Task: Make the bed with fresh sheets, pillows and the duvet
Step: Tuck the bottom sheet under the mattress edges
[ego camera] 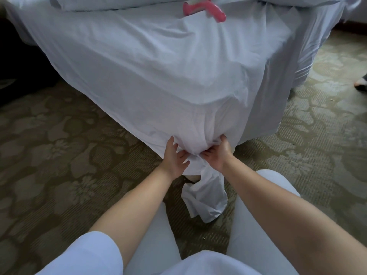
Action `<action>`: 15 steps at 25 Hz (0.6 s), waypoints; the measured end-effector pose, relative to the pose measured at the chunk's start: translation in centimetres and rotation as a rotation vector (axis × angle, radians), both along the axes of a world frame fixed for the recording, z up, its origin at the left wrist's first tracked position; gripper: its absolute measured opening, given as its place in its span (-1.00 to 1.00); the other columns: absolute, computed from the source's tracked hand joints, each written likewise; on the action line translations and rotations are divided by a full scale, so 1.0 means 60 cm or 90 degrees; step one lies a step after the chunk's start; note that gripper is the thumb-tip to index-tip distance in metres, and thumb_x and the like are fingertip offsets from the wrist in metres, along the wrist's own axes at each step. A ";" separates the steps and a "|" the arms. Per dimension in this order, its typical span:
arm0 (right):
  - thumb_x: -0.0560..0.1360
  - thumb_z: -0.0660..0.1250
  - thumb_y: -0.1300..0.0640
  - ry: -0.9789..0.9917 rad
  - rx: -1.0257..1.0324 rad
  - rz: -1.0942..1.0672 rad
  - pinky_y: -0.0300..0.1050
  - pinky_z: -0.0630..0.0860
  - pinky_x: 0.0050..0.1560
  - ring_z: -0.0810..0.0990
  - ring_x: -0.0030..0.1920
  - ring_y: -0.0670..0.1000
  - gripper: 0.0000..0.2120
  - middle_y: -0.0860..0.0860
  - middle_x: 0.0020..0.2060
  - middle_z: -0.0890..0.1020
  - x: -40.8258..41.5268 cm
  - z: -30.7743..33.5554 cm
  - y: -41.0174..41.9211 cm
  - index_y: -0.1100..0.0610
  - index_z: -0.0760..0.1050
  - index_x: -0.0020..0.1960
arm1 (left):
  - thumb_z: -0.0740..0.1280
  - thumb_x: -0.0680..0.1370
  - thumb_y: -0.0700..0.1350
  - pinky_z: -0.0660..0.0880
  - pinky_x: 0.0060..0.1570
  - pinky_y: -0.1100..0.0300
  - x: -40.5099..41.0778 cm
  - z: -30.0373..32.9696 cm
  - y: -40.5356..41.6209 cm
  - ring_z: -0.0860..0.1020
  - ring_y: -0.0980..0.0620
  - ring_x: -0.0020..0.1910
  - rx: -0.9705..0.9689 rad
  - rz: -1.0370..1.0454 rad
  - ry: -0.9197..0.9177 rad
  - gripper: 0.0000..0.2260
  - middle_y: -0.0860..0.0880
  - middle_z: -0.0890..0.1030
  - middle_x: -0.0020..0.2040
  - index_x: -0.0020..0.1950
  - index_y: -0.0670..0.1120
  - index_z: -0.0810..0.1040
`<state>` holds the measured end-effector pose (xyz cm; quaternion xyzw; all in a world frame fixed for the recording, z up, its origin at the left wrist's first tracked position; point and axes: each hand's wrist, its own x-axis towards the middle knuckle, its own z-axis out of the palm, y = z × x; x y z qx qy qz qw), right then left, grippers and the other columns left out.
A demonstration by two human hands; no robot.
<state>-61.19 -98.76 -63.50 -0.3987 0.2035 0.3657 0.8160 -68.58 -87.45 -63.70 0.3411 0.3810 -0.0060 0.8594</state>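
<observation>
A white sheet (151, 62) covers the mattress, whose near corner points toward me. At that corner the sheet is gathered into a bunch (195, 147). My left hand (174, 157) presses the bunch from the left with fingers spread. From the right, my right hand (217, 153) pinches the gathered cloth. Below my hands a loose tail of sheet (204, 197) hangs down to the carpet. White pillows or a duvet (111, 2) lie at the far end of the bed.
A pink plastic tool (206, 8) lies on the sheet near the far end. Patterned olive carpet (65, 147) surrounds the bed. The sheet hangs loose down the bed's right side (309, 62). A person's foot (361, 84) shows at the right edge. My white-clad knees are at the bottom.
</observation>
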 end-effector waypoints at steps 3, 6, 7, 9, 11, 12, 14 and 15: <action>0.59 0.05 -0.18 0.003 0.041 -0.047 0.18 0.39 0.31 0.45 0.29 0.20 -0.53 0.12 0.28 0.48 0.008 0.009 0.025 0.04 0.38 0.37 | 0.17 0.55 0.20 0.36 0.34 0.01 0.018 0.000 -0.001 0.48 -0.11 0.25 -0.072 0.053 -0.032 -0.56 -0.11 0.50 0.25 0.33 -0.02 0.41; 0.62 0.06 -0.07 -0.002 -0.006 -0.083 0.07 0.47 0.25 0.52 0.19 0.15 -0.60 0.11 0.19 0.53 -0.001 0.001 0.025 0.10 0.41 0.34 | 0.18 0.57 0.05 0.48 0.16 0.06 0.022 -0.004 0.009 0.53 -0.10 0.04 -0.045 0.053 -0.008 -0.72 -0.12 0.53 0.03 0.13 -0.11 0.48; 0.62 0.07 0.02 -0.002 -0.043 -0.092 -0.03 0.55 0.14 0.56 0.11 0.12 -0.64 0.13 0.15 0.56 -0.008 -0.008 0.019 0.15 0.43 0.32 | 0.17 0.59 -0.03 0.51 0.04 0.10 0.020 -0.013 0.015 0.53 -0.07 -0.05 0.008 0.041 0.031 -0.79 -0.11 0.53 -0.03 0.08 -0.12 0.48; 0.58 0.11 0.22 0.005 -0.123 -0.126 -0.21 0.61 -0.21 0.60 -0.11 0.06 -0.72 0.15 0.00 0.60 -0.021 -0.030 0.009 0.25 0.49 0.20 | 0.17 0.62 -0.17 0.50 -0.17 0.19 0.010 -0.034 0.029 0.52 -0.02 -0.17 0.134 0.038 0.139 -0.88 -0.09 0.52 -0.06 0.00 -0.14 0.48; 0.56 0.13 0.31 -0.026 -0.193 -0.147 -0.29 0.58 -0.25 0.59 -0.19 0.01 -0.75 0.13 -0.07 0.61 -0.033 -0.050 0.012 0.26 0.52 0.16 | 0.17 0.61 -0.28 0.41 -0.39 0.27 -0.009 -0.055 0.040 0.44 0.03 -0.30 0.234 0.022 0.243 -0.81 -0.10 0.49 -0.13 -0.18 -0.14 0.46; 0.56 0.15 0.32 -0.051 -0.239 -0.131 -0.29 0.57 -0.15 0.56 -0.20 -0.02 -0.74 0.10 -0.11 0.60 -0.036 -0.059 0.017 0.26 0.52 0.17 | 0.17 0.60 -0.30 0.36 -0.44 0.27 -0.017 -0.063 0.039 0.40 0.04 -0.35 0.243 0.009 0.272 -0.77 -0.09 0.47 -0.20 -0.24 -0.13 0.43; 0.57 0.17 0.29 -0.065 -0.317 -0.065 -0.25 0.48 -0.07 0.47 -0.24 -0.06 -0.74 0.03 -0.20 0.52 -0.045 -0.071 0.029 0.26 0.49 0.23 | 0.22 0.58 -0.32 0.41 -0.37 0.23 -0.028 -0.073 0.029 0.40 0.02 -0.34 0.170 0.006 0.289 -0.80 -0.10 0.45 -0.26 -0.22 -0.16 0.47; 0.59 0.16 0.26 -0.044 -0.337 -0.033 -0.25 0.44 -0.13 0.43 -0.26 -0.07 -0.75 0.02 -0.22 0.48 -0.050 -0.076 0.032 0.26 0.46 0.23 | 0.23 0.58 -0.32 0.46 -0.30 0.20 -0.031 -0.078 0.022 0.43 0.00 -0.30 0.118 0.005 0.279 -0.87 -0.12 0.46 -0.23 -0.15 -0.18 0.49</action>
